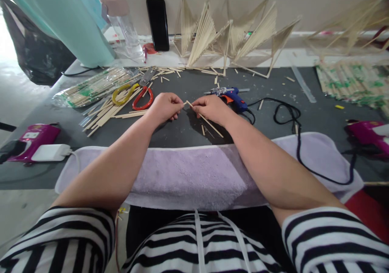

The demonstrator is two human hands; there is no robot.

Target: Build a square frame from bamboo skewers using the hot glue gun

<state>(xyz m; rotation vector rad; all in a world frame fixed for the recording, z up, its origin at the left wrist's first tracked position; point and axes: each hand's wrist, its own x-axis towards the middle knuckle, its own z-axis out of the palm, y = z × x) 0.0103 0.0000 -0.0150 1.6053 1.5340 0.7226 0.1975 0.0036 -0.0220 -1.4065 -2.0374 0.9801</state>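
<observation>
1. Left hand (165, 107) is pinching closed on the tip of a thin bamboo stick (204, 119); right hand (212, 107) is gripping the same stick just beside it.
2. The stick is slanting down toward the person, its lower end hanging over the dark mat (188, 84).
3. A blue glue gun (232, 95) is lying just behind the right hand.
4. Scissors (138, 92) are resting beside loose sticks (109, 113), left of the left hand.
5. A lilac towel (188, 175) is lying under both forearms.

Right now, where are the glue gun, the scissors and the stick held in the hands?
glue gun (233, 95), head view, on its blue body.
scissors (142, 98), head view, on the red handle loop.
stick (204, 119), head view, on its bare middle below the right hand (211, 107).
</observation>
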